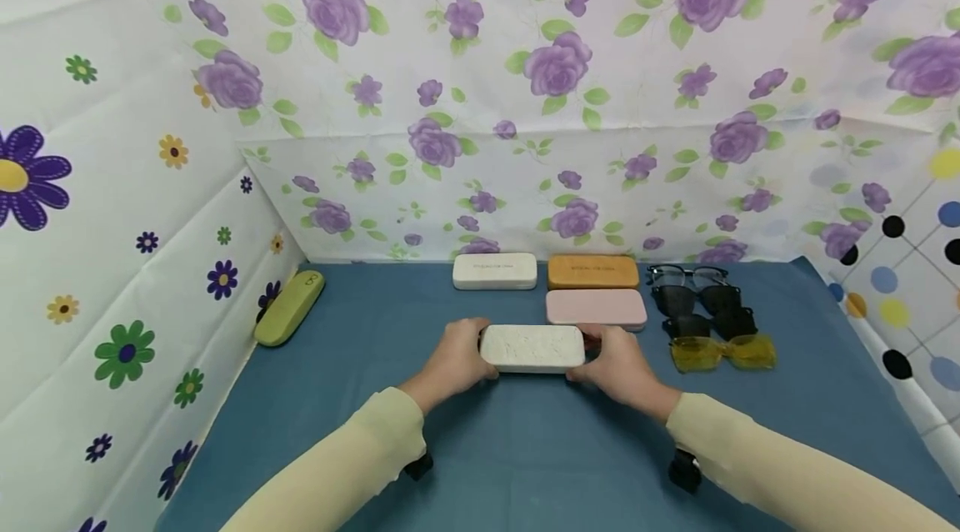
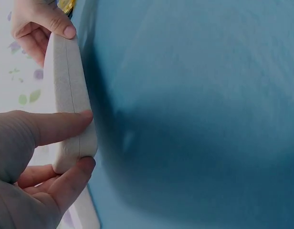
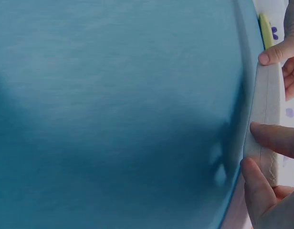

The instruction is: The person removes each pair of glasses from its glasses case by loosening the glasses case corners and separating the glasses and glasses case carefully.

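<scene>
Both hands hold a white glasses case [image 1: 532,348] between them, one at each end. My left hand [image 1: 459,355] grips the left end; in the left wrist view its thumb and fingers [image 2: 73,183] press on the case's long side. The right end is gripped by my right hand [image 1: 617,363], with two fingertips on the same side in the right wrist view. A thin seam runs along the case [image 3: 265,102], and its lid is down. Beside the right fingers a dark reddish sliver shows, mostly hidden. The case's shadow falls on the blue cloth [image 2: 194,95].
Behind lie a white case [image 1: 494,272], an orange case [image 1: 592,272] and a pink case [image 1: 596,308]. At right are clear glasses [image 1: 686,274], two dark pairs [image 1: 697,299] and yellow-tinted glasses [image 1: 722,353]. A green case [image 1: 289,308] lies at left by the patterned wall.
</scene>
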The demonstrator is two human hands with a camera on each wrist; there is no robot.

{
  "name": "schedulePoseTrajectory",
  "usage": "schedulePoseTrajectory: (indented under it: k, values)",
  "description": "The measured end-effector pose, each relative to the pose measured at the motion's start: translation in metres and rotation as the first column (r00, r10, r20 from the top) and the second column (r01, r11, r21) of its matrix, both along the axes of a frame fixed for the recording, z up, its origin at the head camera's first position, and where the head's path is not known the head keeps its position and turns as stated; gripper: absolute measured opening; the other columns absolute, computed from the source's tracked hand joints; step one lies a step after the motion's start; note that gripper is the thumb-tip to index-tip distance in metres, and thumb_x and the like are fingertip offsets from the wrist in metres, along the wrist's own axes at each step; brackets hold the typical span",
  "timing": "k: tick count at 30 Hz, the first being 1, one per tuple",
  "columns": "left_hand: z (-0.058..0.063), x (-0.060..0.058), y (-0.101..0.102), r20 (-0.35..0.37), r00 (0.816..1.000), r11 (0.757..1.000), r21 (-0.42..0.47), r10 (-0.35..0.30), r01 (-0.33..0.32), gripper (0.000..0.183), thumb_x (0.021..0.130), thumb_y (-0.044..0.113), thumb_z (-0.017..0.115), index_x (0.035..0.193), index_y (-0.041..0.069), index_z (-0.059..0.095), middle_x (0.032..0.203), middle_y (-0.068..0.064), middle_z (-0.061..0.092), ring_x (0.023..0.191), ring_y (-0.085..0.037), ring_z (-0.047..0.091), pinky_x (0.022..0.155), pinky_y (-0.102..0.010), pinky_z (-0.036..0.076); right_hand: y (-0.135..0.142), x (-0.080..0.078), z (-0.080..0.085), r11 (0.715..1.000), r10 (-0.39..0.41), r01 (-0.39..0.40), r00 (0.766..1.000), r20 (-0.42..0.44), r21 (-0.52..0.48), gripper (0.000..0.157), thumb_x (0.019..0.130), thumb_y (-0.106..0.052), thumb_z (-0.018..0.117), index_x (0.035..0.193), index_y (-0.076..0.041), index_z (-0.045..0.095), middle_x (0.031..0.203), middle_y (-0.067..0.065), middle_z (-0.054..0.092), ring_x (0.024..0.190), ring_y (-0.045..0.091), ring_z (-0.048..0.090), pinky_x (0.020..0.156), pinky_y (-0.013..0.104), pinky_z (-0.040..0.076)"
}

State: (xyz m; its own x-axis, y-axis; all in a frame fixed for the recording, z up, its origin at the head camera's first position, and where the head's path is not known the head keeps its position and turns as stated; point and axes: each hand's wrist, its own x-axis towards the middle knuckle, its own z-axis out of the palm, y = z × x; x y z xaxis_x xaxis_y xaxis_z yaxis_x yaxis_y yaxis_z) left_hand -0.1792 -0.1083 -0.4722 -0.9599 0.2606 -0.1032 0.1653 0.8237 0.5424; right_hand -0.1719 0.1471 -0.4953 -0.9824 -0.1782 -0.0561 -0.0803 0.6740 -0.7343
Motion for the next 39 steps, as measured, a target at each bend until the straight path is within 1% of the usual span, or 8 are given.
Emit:
schedulePoseTrajectory:
  k: [4, 10, 13, 17, 25, 29, 33, 39]
  values:
    - [0.007, -0.011, -0.012, -0.026, 0.999, 0.999, -0.016, 0.041, -0.041, 0.067, 0.063, 0.012, 0.087, 0.124, 0.009, 0.058, 0.108, -0.005, 0.065, 0.092, -0.015, 0.062, 0.07, -0.03, 0.052, -0.016, -0.014, 0.008, 0.999, 0.015, -0.016, 1.0, -0.026, -0.042, 0.066, 0.063, -0.012, 0.086, 0.123, -0.017, 0.06, 0.107, -0.004, 0.066, 0.099, 0.013, 0.062, 0.082, 0.035, 0.053]
    - [0.014, -0.033, -0.033, -0.07, 0.99, 0.992, -0.01, 0.122, -0.123, 0.06, 0.062, 0.006, 0.086, 0.117, 0.009, 0.06, 0.102, -0.005, 0.065, 0.087, -0.016, 0.063, 0.07, -0.032, 0.053, -0.05, -0.04, 0.019, 0.996, 0.016, -0.02, 0.999, -0.047, -0.091, 0.074, 0.063, -0.004, 0.084, 0.131, -0.007, 0.054, 0.116, 0.006, 0.064, 0.101, 0.02, 0.065, 0.077, 0.033, 0.055]
    - [0.014, -0.042, -0.041, -0.068, 0.986, 0.988, -0.008, 0.154, -0.155, 0.064, 0.062, 0.004, 0.086, 0.12, 0.007, 0.059, 0.107, -0.007, 0.065, 0.092, -0.02, 0.064, 0.074, -0.034, 0.054, -0.064, -0.05, 0.02, 0.997, 0.018, -0.021, 0.998, -0.055, -0.069, 0.071, 0.063, -0.003, 0.084, 0.129, -0.006, 0.055, 0.11, 0.006, 0.065, 0.095, 0.018, 0.065, 0.072, 0.03, 0.055]
    - [0.009, -0.052, -0.048, -0.04, 0.981, 0.982, -0.026, 0.188, -0.189, 0.067, 0.061, 0.004, 0.086, 0.122, 0.006, 0.058, 0.111, -0.008, 0.064, 0.096, -0.022, 0.063, 0.078, -0.035, 0.054, -0.077, -0.059, 0.02, 1.0, 0.01, -0.009, 0.998, -0.064, 0.024, 0.067, 0.062, -0.004, 0.085, 0.123, -0.007, 0.059, 0.102, 0.005, 0.067, 0.083, 0.014, 0.063, 0.064, 0.026, 0.052]
    - [0.004, -0.068, -0.049, -0.01, 0.973, 0.971, -0.065, 0.229, -0.23, 0.074, 0.06, 0.004, 0.087, 0.127, 0.004, 0.056, 0.116, -0.012, 0.063, 0.099, -0.024, 0.062, 0.081, -0.038, 0.052, -0.089, -0.07, 0.019, 0.988, 0.023, -0.005, 0.992, -0.12, 0.151, 0.038, 0.06, -0.002, 0.084, 0.093, -0.006, 0.065, 0.081, 0.004, 0.066, 0.072, 0.012, 0.061, 0.059, 0.025, 0.049]
    - [0.0, -0.075, -0.046, 0.024, 0.969, 0.966, -0.093, 0.244, -0.241, 0.078, 0.061, 0.006, 0.086, 0.131, 0.005, 0.052, 0.122, -0.012, 0.06, 0.104, -0.025, 0.06, 0.084, -0.039, 0.052, -0.089, -0.073, 0.016, 0.982, 0.051, -0.028, 0.992, -0.119, 0.187, 0.034, 0.066, 0.0, 0.078, 0.097, -0.002, 0.063, 0.079, 0.006, 0.065, 0.067, 0.012, 0.058, 0.054, 0.023, 0.045]
    - [-0.004, -0.082, -0.043, 0.04, 0.971, 0.97, -0.078, 0.236, -0.232, 0.081, 0.062, 0.007, 0.086, 0.134, 0.005, 0.05, 0.126, -0.013, 0.058, 0.108, -0.027, 0.059, 0.086, -0.04, 0.051, -0.09, -0.074, 0.015, 0.978, 0.021, 0.003, 0.993, -0.116, 0.209, 0.031, 0.072, 0.004, 0.068, 0.101, 0.001, 0.062, 0.083, 0.009, 0.066, 0.063, 0.014, 0.055, 0.051, 0.024, 0.042]
    - [-0.007, -0.083, -0.046, 0.043, 0.969, 0.968, -0.068, 0.243, -0.239, 0.079, 0.06, 0.007, 0.087, 0.131, 0.005, 0.053, 0.123, -0.013, 0.059, 0.107, -0.028, 0.058, 0.086, -0.041, 0.05, -0.097, -0.074, 0.018, 0.976, 0.033, -0.011, 0.994, -0.1, 0.218, 0.021, 0.076, 0.007, 0.061, 0.096, 0.002, 0.063, 0.081, 0.01, 0.066, 0.057, 0.013, 0.053, 0.048, 0.024, 0.042]
